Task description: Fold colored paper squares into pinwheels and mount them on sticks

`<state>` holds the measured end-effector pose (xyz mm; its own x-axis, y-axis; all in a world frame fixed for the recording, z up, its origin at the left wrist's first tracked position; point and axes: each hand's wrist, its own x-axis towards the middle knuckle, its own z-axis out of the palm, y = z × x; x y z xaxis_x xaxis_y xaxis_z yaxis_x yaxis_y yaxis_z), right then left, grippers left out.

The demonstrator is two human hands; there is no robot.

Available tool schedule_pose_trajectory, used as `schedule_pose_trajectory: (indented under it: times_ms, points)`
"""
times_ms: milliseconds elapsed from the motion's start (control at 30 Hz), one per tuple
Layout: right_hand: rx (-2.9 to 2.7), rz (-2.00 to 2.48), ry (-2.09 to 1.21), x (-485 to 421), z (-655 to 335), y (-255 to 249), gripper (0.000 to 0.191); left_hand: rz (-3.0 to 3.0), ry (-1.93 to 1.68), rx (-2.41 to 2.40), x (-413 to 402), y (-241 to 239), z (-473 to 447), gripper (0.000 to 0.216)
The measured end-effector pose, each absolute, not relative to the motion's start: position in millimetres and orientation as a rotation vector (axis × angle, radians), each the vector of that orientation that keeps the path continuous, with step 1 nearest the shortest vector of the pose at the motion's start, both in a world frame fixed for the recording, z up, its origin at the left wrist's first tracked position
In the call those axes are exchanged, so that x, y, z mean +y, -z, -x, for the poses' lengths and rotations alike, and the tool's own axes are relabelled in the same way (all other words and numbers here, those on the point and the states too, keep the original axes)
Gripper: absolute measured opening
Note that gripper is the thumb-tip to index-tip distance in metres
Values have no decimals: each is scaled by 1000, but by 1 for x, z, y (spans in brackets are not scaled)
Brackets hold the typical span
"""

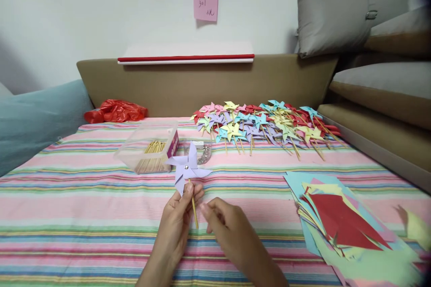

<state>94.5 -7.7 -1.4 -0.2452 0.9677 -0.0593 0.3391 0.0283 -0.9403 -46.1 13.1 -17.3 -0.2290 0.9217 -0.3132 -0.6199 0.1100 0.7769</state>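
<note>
A lilac paper pinwheel (pixel 191 166) with a silver pin at its centre stands upright on a thin wooden stick. My left hand (pixel 175 217) pinches that stick just below the paper blades, between thumb and fingers. To the right of the stick's lower part, my right hand (pixel 229 224) is closed, fingers curled and thumb against them, apart from the stick. Nothing shows in it. Behind the pinwheel lie a clear plastic box (pixel 134 139) of wooden sticks and a clear container (pixel 205 154) of small silver pins, partly hidden by the blades.
Many finished pinwheels (pixel 262 128) in several colours are heaped at the back right. Cut coloured paper (pixel 340 219) is piled at the right front. A red plastic bag (pixel 117 111) sits back left. Grey cushions (pixel 336 18) stand at the right, and a striped cloth (pixel 84 206) covers the surface.
</note>
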Motion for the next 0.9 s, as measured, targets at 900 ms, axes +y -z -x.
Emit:
schedule_pose_trajectory:
  times_ms: [900]
  points:
    - [-2032,1507,-620,-6,-95,29,33,-756,-1345,1067,14,44,37,43]
